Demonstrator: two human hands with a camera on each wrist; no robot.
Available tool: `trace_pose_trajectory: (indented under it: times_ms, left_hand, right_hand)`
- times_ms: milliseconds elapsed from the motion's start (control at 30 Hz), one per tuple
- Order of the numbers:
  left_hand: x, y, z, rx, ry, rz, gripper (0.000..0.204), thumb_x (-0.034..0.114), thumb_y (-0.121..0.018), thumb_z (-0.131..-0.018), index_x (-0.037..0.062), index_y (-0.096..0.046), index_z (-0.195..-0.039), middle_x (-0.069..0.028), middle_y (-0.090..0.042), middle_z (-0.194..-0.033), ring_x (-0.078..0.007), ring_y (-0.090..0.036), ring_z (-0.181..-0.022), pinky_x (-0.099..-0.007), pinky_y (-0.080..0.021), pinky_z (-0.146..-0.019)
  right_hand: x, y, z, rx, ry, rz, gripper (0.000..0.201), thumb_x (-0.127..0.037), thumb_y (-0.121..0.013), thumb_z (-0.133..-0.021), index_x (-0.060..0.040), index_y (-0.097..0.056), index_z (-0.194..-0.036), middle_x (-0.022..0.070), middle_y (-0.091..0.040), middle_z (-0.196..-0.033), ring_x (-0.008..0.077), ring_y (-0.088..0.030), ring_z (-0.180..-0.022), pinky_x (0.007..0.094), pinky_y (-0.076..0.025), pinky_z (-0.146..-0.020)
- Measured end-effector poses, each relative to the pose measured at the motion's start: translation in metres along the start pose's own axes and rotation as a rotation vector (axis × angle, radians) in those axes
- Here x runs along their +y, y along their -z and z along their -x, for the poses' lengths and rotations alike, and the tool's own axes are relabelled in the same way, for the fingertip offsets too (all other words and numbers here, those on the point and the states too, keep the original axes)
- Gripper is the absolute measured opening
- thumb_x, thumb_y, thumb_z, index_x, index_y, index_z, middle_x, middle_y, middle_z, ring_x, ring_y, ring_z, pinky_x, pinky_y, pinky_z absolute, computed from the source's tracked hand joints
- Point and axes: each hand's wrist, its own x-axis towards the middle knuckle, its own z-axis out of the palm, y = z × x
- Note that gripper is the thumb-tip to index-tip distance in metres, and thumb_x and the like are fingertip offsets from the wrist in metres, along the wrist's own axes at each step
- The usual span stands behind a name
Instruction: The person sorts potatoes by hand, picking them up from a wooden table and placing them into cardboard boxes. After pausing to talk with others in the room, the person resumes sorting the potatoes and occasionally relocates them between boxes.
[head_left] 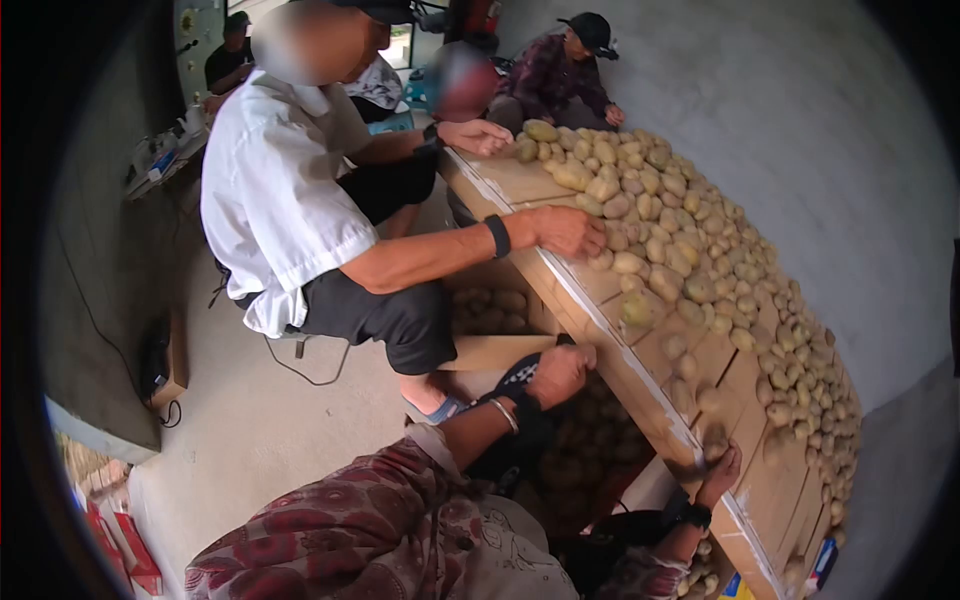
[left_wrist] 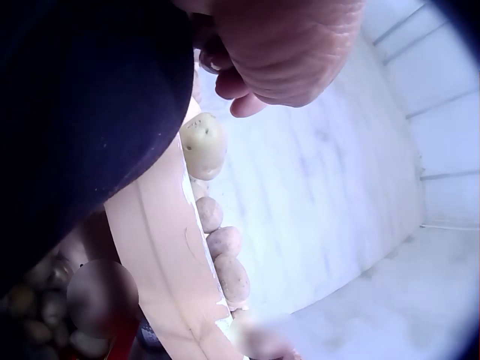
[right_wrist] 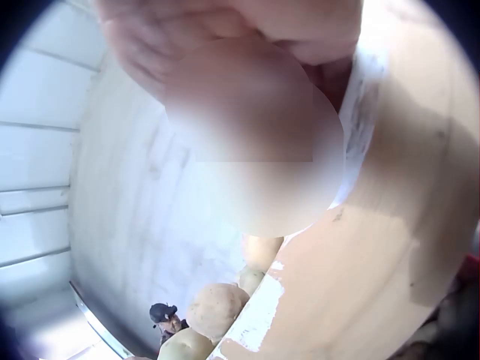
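Note:
My left hand (head_left: 560,375), with a bangle and dark band at the wrist, hangs at the table's near edge above a dark bin of potatoes (head_left: 590,440). Its fingers curl inward in the left wrist view; I cannot tell whether they hold anything. Farther right along that edge, my right hand (head_left: 722,475) has its fingers curled at a potato (head_left: 715,442). A blurred patch hides most of this grip in the right wrist view. Between my hands, a few potatoes (head_left: 680,365) lie on the wooden table (head_left: 660,352), their outlines smeared.
A large heap of potatoes (head_left: 690,230) covers the table's far side against a grey wall (head_left: 770,120). To my left sits a person in a white shirt (head_left: 285,180), one hand (head_left: 575,232) at the heap. Another person (head_left: 545,75) sits at the far end.

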Motion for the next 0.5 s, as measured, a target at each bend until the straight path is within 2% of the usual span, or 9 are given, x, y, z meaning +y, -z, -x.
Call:
trace_pose_trajectory:
  times_ms: [100, 167, 200, 300, 367, 400, 433, 467, 500]
  left_hand:
    - [-0.015, -0.011, -0.002, -0.009, 0.030, -0.117, 0.012, 0.003, -0.052, -0.073, 0.0128, -0.059, -0.076, -0.0151, -0.061, -0.072, -0.0352, -0.059, -0.072, -0.0441, -0.047, -0.063]
    - [-0.018, -0.007, -0.006, -0.046, 0.115, -0.096, 0.011, 0.005, -0.051, -0.078, 0.0105, -0.060, -0.076, -0.0146, -0.061, -0.071, -0.0348, -0.060, -0.071, -0.0419, -0.048, -0.063]
    - [-0.025, -0.007, -0.007, -0.008, 0.098, -0.047, 0.012, 0.004, -0.050, -0.079, 0.0091, -0.060, -0.076, -0.0141, -0.061, -0.071, -0.0334, -0.061, -0.070, -0.0388, -0.049, -0.063]
    - [-0.017, 0.004, -0.002, 0.001, 0.109, -0.053, 0.013, 0.000, -0.049, -0.081, 0.0057, -0.060, -0.077, -0.0115, -0.063, -0.071, -0.0271, -0.064, -0.069, -0.0305, -0.049, -0.065]
    - [-0.016, 0.003, 0.000, 0.041, 0.018, -0.021, 0.012, -0.004, -0.046, -0.079, 0.0014, -0.057, -0.076, -0.0054, -0.050, -0.060, -0.0085, -0.046, -0.056, -0.0242, -0.040, -0.054]
    - [-0.015, 0.003, -0.001, 0.013, 0.099, -0.002, 0.012, -0.003, -0.047, -0.080, 0.0015, -0.057, -0.076, -0.0031, -0.049, -0.059, -0.0069, -0.043, -0.056, -0.0235, -0.039, -0.054]
    - [-0.019, 0.000, -0.003, 0.036, 0.018, -0.029, 0.013, -0.003, -0.047, -0.080, 0.0019, -0.058, -0.076, -0.0014, -0.048, -0.059, -0.0052, -0.042, -0.056, -0.0230, -0.038, -0.054]
    - [-0.019, 0.002, -0.005, 0.015, 0.089, -0.024, 0.012, 0.000, -0.049, -0.081, 0.0022, -0.059, -0.077, -0.0057, -0.056, -0.064, -0.0112, -0.053, -0.062, -0.0253, -0.043, -0.059]
    - [-0.019, 0.004, -0.006, -0.002, 0.156, -0.023, 0.011, 0.002, -0.050, -0.082, 0.0024, -0.060, -0.078, -0.0101, -0.064, -0.070, -0.0172, -0.064, -0.068, -0.0276, -0.048, -0.065]
  right_hand:
    - [0.011, -0.004, 0.004, 0.055, 0.033, 0.052, 0.034, -0.028, -0.046, -0.094, 0.0009, -0.054, -0.109, 0.0129, -0.059, -0.101, 0.0209, -0.053, -0.096, 0.0303, -0.039, -0.088]
    - [-0.017, -0.009, 0.007, 0.030, -0.080, 0.198, 0.046, -0.033, -0.068, -0.078, -0.0028, -0.051, -0.108, 0.0153, -0.060, -0.097, 0.0245, -0.057, -0.092, 0.0325, -0.043, -0.084]
    - [-0.016, -0.013, 0.006, 0.022, -0.041, 0.295, 0.051, -0.031, -0.074, -0.071, -0.0038, -0.051, -0.107, 0.0151, -0.061, -0.092, 0.0270, -0.059, -0.087, 0.0343, -0.045, -0.080]
    - [-0.015, -0.011, 0.006, -0.013, -0.080, 0.373, 0.052, -0.030, -0.075, -0.068, -0.0045, -0.053, -0.107, 0.0143, -0.063, -0.088, 0.0279, -0.061, -0.084, 0.0341, -0.046, -0.078]
    - [-0.015, -0.010, 0.005, -0.005, 0.062, 0.225, 0.044, -0.026, -0.073, -0.072, -0.0034, -0.054, -0.105, 0.0116, -0.064, -0.086, 0.0231, -0.062, -0.080, 0.0310, -0.047, -0.075]
    - [-0.010, -0.009, 0.001, 0.004, 0.041, 0.233, 0.044, -0.026, -0.073, -0.072, -0.0034, -0.054, -0.105, 0.0116, -0.064, -0.086, 0.0231, -0.062, -0.080, 0.0310, -0.047, -0.075]
    - [-0.004, -0.004, -0.002, 0.004, -0.031, 0.034, 0.039, -0.023, -0.071, -0.074, -0.0032, -0.054, -0.102, 0.0107, -0.063, -0.087, 0.0212, -0.062, -0.079, 0.0297, -0.048, -0.071]
    - [0.000, 0.004, 0.001, 0.004, -0.103, -0.160, 0.033, -0.021, -0.069, -0.076, -0.0030, -0.055, -0.100, 0.0097, -0.063, -0.087, 0.0192, -0.062, -0.078, 0.0284, -0.049, -0.068]
    - [-0.003, 0.011, 0.007, 0.006, -0.120, -0.144, 0.033, -0.021, -0.069, -0.076, -0.0030, -0.055, -0.100, 0.0097, -0.063, -0.087, 0.0192, -0.062, -0.078, 0.0284, -0.049, -0.068]
